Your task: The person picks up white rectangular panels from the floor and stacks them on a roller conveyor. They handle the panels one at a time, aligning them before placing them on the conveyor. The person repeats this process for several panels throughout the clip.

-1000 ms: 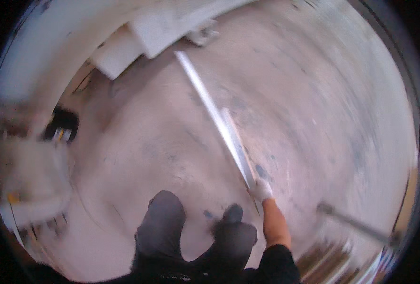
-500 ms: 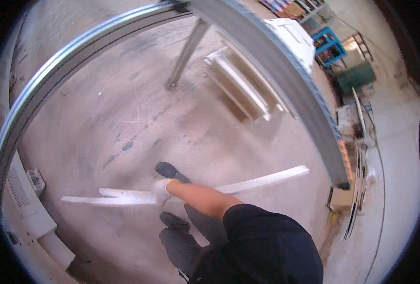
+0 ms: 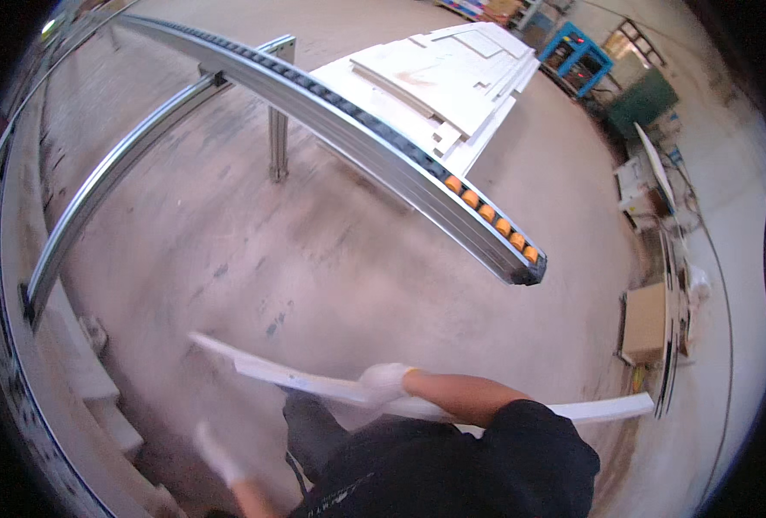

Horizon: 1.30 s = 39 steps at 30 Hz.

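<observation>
"Silver metal frame point(image 3: 141, 136) far left. Next?"

"Gloved left hand point(image 3: 217, 453), low and blurred. Clear of the strips; can't tell if its fingers are apart or together."

"Strips where?"

"White strips point(image 3: 314, 384), long, probably two overlapped, off the floor point(image 3: 383, 298), running across the lower view. Left end sits above the left hand, not touching; part is hidden by the black sleeve point(image 3: 529, 449)."

"Right hand?"

"Gloved right hand point(image 3: 385, 382), fingers clamped round the strips, left of mid-length."

"Step?"

"One-handed hold, I'd say. No prop visible at either end."

"Next move calls for?"

"My read: firm grip, both long ends watched. The free left hand could help steady."

"Rest, going right?"

"Roller rail point(image 3: 383, 173) slanting down rightward, white boards point(image 3: 426, 78) stacked beyond it, orange rollers point(image 3: 486, 212) at its near end. Blue frame point(image 3: 577, 62) at the back. Cardboard box point(image 3: 644, 324) far right; the strips' right end shows just below it. Can't tell the gap in depth."
</observation>
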Each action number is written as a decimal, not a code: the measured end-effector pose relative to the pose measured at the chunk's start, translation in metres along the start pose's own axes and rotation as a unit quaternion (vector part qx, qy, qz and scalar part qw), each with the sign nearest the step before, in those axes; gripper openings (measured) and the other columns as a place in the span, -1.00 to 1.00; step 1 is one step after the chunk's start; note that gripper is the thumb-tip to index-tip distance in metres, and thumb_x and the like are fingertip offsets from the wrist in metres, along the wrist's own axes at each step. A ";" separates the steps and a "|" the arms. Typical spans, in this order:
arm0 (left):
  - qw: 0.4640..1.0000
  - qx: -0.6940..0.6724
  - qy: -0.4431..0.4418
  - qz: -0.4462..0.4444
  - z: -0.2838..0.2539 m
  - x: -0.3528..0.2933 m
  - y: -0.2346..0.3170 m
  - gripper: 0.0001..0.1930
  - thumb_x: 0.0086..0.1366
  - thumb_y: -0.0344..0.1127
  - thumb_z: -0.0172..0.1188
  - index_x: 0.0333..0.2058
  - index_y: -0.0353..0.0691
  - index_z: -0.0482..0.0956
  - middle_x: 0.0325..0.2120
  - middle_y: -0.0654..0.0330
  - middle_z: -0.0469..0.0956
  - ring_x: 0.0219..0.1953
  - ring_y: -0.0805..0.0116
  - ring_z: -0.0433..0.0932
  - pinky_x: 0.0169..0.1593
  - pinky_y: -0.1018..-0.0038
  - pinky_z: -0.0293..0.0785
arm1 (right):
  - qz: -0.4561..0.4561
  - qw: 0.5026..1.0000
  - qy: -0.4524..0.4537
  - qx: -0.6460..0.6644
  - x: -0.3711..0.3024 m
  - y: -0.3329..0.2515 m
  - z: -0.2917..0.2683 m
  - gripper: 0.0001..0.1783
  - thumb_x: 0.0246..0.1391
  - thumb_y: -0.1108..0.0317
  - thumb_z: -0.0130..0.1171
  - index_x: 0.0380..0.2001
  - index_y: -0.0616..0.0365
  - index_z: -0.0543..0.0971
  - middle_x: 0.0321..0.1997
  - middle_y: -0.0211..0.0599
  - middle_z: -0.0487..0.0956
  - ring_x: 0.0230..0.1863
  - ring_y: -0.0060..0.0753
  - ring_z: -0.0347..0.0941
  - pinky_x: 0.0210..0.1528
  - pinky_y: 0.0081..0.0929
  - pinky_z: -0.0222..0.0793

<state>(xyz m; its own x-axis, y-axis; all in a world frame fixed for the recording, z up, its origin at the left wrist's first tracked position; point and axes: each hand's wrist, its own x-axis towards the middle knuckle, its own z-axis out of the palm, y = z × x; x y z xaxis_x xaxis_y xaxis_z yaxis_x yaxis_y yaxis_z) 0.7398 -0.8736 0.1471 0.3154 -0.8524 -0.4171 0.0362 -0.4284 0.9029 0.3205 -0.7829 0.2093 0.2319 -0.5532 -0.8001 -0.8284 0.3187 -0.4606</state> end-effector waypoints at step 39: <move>0.735 -0.566 0.299 0.224 0.021 -0.065 0.173 -0.51 0.60 0.00 0.06 0.13 -0.39 0.53 -0.13 -0.10 0.67 -0.12 -0.08 0.69 0.04 0.03 0.67 | -0.355 0.786 0.192 -0.469 -0.153 -0.220 -0.188 -0.60 0.04 0.19 0.38 -0.11 0.21 0.68 -0.12 0.13 0.73 -0.02 0.27 0.69 0.08 0.08 0.61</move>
<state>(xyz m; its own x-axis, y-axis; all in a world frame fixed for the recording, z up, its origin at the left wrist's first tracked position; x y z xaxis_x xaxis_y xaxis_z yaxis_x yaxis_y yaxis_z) 0.7054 -0.8990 0.3279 0.8838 -0.4034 -0.2368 0.4613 0.6677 0.5843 0.3709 -0.9130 0.5053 0.7833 -0.5845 -0.2118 -0.6133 -0.7824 -0.1088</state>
